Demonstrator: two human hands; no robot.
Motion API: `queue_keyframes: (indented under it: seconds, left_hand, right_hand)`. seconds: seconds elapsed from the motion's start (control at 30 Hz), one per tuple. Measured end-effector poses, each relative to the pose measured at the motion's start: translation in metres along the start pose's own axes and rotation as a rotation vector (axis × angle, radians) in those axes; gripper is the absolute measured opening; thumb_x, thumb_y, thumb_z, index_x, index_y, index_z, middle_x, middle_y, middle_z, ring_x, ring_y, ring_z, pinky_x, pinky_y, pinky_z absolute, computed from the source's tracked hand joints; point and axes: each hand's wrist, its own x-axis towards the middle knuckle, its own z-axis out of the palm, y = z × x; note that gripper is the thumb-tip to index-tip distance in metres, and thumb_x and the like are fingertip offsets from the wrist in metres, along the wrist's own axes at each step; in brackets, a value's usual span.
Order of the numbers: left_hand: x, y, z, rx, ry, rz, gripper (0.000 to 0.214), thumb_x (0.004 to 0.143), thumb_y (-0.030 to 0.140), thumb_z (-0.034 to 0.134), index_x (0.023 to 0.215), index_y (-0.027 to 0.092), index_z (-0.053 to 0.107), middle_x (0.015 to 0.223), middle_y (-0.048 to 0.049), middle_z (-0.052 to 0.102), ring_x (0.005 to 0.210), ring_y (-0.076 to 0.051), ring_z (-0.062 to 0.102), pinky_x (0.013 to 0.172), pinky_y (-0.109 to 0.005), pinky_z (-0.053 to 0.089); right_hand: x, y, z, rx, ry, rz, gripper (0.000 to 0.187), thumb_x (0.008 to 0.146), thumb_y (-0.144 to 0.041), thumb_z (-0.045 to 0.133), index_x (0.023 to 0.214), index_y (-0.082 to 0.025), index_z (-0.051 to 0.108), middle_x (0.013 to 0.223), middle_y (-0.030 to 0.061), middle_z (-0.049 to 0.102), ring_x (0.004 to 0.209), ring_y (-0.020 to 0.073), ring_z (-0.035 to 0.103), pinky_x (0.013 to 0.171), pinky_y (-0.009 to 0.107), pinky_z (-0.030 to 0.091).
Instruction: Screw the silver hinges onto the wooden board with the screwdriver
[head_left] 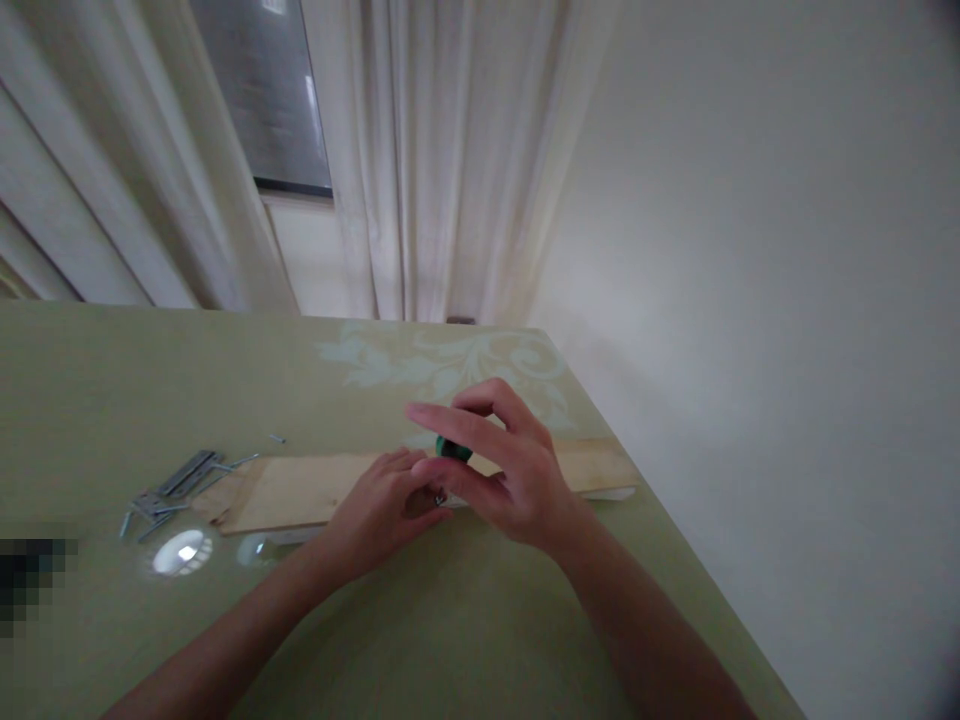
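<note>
Grn handle [451,449] in R hand [519,478] grip, L hand [381,506] (hold unclear) on wd plank [292,490]

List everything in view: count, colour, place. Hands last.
Table: one, green with pale floral pattern, foreground
Wooden board: at least one, tan, on table
Tool handle: one, green and black, near board's middle
Metal hinges: at least two, grey, at board's left end
Screws: several, silver, around hinges, one apart
Metal piece: one, silver, at board's near edge, unclear
Curtains: at least two, white, behind table
Window: one, grey, between curtains
Wall: one, whitish, right
Pixelated patch: one, black, left edge
Small object: one, dark, beyond table's far edge
Left hand: one, bare, on board
Right hand: one, bare, at tool handle
</note>
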Motion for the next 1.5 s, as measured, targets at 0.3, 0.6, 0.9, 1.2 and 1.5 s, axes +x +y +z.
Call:
queue_keyframes:
  seconds: [0.3, 0.6, 0.9, 1.2, 1.5]
  left_hand:
    - [0.001, -0.001, 0.000, 0.036, -0.051, -0.014, 0.013, 0.095, 0.032, 0.075, 0.090, 0.021, 0.071, 0.090, -0.0037, 0.073, 0.089, -0.023, 0.065, 0.078, -0.034, 0.046]
    - [0.002, 0.002, -0.005, 0.048, -0.041, 0.027, 0.014, 0.095, 0.032, 0.077, 0.090, 0.021, 0.069, 0.095, -0.0044, 0.071, 0.094, -0.024, 0.064, 0.085, -0.036, 0.047]
    - [0.002, 0.002, -0.003, 0.030, -0.055, 0.025, 0.017, 0.099, 0.036, 0.073, 0.091, 0.021, 0.070, 0.097, -0.0052, 0.073, 0.094, -0.024, 0.065, 0.083, -0.036, 0.047]
    - [0.000, -0.001, 0.000, 0.031, -0.035, 0.007, 0.009, 0.094, 0.028, 0.075, 0.090, 0.022, 0.070, 0.093, -0.0036, 0.074, 0.093, -0.024, 0.065, 0.081, -0.036, 0.046]
    - [0.001, 0.001, -0.003, 0.030, -0.041, 0.025, 0.012, 0.096, 0.032, 0.076, 0.092, 0.022, 0.071, 0.098, -0.0054, 0.074, 0.093, -0.024, 0.065, 0.083, -0.036, 0.047]
  right_hand:
    - [0.004, 0.006, -0.004, 0.079, -0.049, 0.018, 0.033, 0.105, -0.033, 0.069, 0.137, -0.029, 0.074, 0.108, 0.0054, 0.068, 0.100, 0.0174, 0.067, 0.093, 0.033, 0.060]
    - [0.006, 0.000, -0.007, 0.079, -0.142, 0.028, 0.041, 0.111, -0.023, 0.054, 0.151, -0.029, 0.062, 0.127, 0.0064, 0.072, 0.117, 0.0179, 0.067, 0.103, 0.035, 0.057]
    - [0.004, -0.002, -0.008, 0.114, -0.165, 0.036, 0.049, 0.111, -0.020, 0.048, 0.159, -0.029, 0.054, 0.147, 0.0078, 0.067, 0.130, 0.0206, 0.065, 0.111, 0.041, 0.056]
    - [0.000, -0.003, 0.002, -0.250, 0.088, -0.054, 0.041, 0.100, -0.026, 0.071, 0.141, -0.022, 0.070, 0.124, 0.0130, 0.073, 0.114, 0.0266, 0.069, 0.098, 0.043, 0.060]
    - [0.000, -0.008, -0.007, -0.342, 0.103, 0.073, 0.033, 0.103, -0.035, 0.068, 0.133, -0.025, 0.077, 0.095, 0.0077, 0.066, 0.090, 0.0223, 0.062, 0.082, 0.040, 0.060]
